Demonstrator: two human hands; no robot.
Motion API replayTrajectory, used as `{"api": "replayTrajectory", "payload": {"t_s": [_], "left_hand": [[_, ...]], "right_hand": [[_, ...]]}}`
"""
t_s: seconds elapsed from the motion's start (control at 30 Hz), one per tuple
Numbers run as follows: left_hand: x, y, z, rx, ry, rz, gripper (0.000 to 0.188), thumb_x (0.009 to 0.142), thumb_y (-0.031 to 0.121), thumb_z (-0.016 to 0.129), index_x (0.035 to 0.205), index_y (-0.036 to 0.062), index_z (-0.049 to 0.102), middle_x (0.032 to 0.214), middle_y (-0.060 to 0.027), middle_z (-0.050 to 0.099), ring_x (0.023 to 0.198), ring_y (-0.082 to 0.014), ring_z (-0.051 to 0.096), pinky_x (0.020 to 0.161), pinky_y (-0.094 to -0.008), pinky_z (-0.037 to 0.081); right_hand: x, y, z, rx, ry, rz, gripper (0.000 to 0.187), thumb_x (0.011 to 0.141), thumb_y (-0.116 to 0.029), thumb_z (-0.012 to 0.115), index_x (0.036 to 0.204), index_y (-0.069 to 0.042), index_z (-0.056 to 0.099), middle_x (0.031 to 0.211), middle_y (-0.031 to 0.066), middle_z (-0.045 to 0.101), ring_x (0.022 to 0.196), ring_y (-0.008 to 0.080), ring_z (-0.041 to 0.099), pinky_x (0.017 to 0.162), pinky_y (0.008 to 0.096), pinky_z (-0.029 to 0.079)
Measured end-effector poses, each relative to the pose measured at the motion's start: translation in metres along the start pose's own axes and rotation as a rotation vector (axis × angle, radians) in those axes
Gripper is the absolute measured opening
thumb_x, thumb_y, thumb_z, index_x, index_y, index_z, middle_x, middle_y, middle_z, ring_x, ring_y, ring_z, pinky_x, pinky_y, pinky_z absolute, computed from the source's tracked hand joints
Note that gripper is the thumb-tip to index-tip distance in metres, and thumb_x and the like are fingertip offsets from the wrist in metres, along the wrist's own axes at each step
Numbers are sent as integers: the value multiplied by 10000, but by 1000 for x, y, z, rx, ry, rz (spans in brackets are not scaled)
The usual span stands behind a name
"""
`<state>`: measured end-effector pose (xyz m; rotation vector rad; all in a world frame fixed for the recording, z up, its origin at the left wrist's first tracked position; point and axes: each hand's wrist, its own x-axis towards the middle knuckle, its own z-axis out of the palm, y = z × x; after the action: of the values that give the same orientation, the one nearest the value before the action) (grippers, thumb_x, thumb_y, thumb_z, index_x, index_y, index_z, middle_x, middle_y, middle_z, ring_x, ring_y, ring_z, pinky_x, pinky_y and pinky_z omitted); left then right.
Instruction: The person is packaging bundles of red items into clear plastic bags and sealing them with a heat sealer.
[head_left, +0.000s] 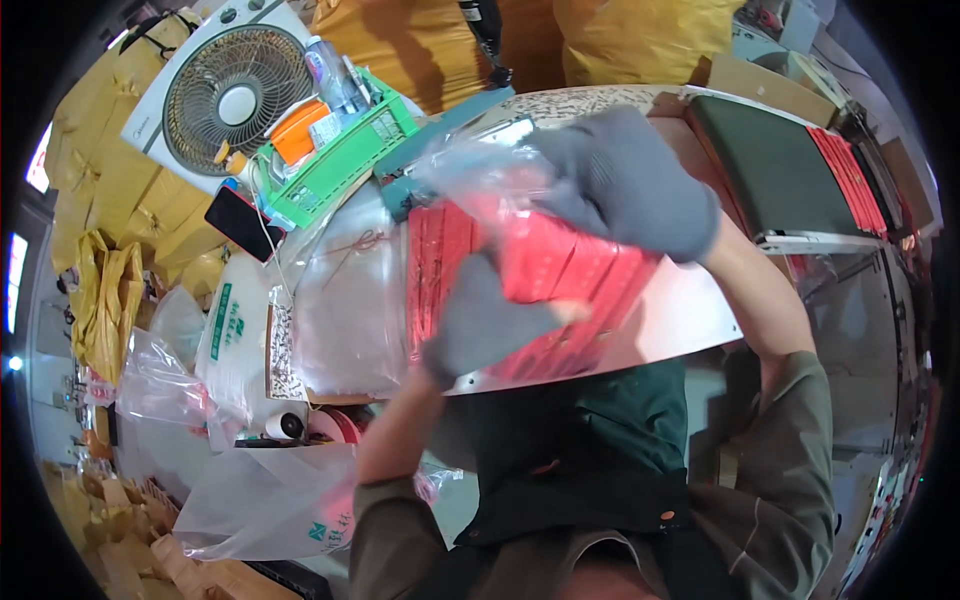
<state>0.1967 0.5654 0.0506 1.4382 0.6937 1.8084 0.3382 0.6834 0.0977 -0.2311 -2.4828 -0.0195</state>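
Head view shows me a cluttered work table (690, 320) with a pale sheet surface, yellow sacks (420, 40) stacked behind it and a dark green conveyor belt (770, 165) off to the right with red strips along its edge. At the back left I see a white box fan (228, 95) lying tilted, and just beside it a green plastic basket (345, 160) holding an orange thing and clear bottles. A black phone (243, 222) lies near the basket's lower corner. In the middle I see the stack of red packets (570, 275), held above the table, partly inside a clear plastic bag (480, 175). My right hand (625, 180), in a grey glove, is closed over the bag and the top of the stack; my left hand (485, 320), also gloved, is clamped on the stack's lower left edge
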Motion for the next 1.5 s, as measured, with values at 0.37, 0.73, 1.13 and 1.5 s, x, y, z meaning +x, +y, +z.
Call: {"api": "replayTrajectory", "payload": {"t_s": [0.37, 0.73, 1.13, 1.5], "left_hand": [[31, -173, -143, 61, 338, -806, 408, 758, 211, 735, 1101, 24, 619, 1023, -60, 646, 914, -158, 616, 798, -313, 484], [43, -185, -169, 31, 388, -699, 466, 787, 243, 697, 1171, 9, 577, 1104, -53, 612, 1030, -150, 562, 911, -301, 420], [36, -214, -178, 278, 331, -682, 615, 881, 455, 547, 1243, -39, 498, 1235, -134, 556, 1132, -210, 529, 951, -365, 424], [-59, -100, -150, 265, 268, -654, 662, 801, 352, 656, 1313, -4, 434, 1235, -177, 525, 1202, -252, 441, 1017, -372, 333]], "right_hand": [[72, 189, 187, 483, 438, 590, 921, 704, -360, 765, 1450, -175, 258, 865, 77, 601, 720, 168, 559, 705, 270, 469], [28, 226, 225, 148, 180, 610, 273, 861, -349, 586, 891, -77, 573, 797, 128, 523, 747, 327, 555, 643, 400, 429], [8, 234, 216, -89, -58, 589, 417, 909, -404, 486, 1226, -137, 437, 973, 211, 561, 829, 409, 578, 668, 470, 469], [-99, -5, 235, 1501, 78, 1003, 704, 872, -331, 607, 1395, 7, 279, 1300, 129, 456, 1143, 197, 470, 981, 336, 396]]}}
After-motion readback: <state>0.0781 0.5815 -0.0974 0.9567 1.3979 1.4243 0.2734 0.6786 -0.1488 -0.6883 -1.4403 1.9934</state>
